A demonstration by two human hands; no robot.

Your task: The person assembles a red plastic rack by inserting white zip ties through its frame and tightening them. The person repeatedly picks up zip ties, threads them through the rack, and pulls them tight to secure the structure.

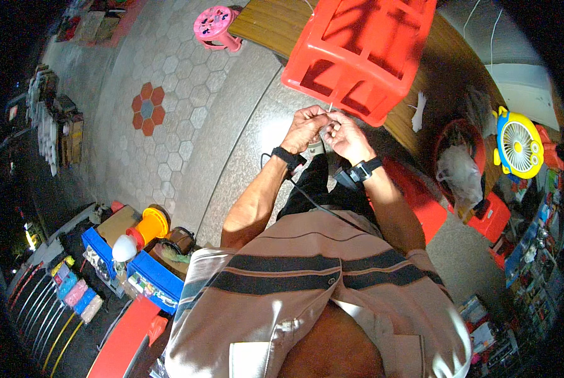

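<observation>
A red plastic crate-like piece [376, 53] with wide slots stands on the brown wooden table [269, 26] in front of me. From its near edge a thin white strip [331, 107] runs down to my fingertips. My left hand [306, 131] is closed in a pinch at the strip's lower end. Beside it my right hand [346, 136] is closed too, its fingertips meeting the left ones just below the crate's rim. What lies inside the pinch is mostly hidden by the fingers. Both wrists wear black bands, and a dark cable runs from the left one.
A white scrap [418, 112] lies on the table. To the right are a yellow-and-blue fan [519, 145] and a bag-filled red basket [442, 138]. A pink stool [216, 26] stands far left; blue boxes [159, 277] stand near left.
</observation>
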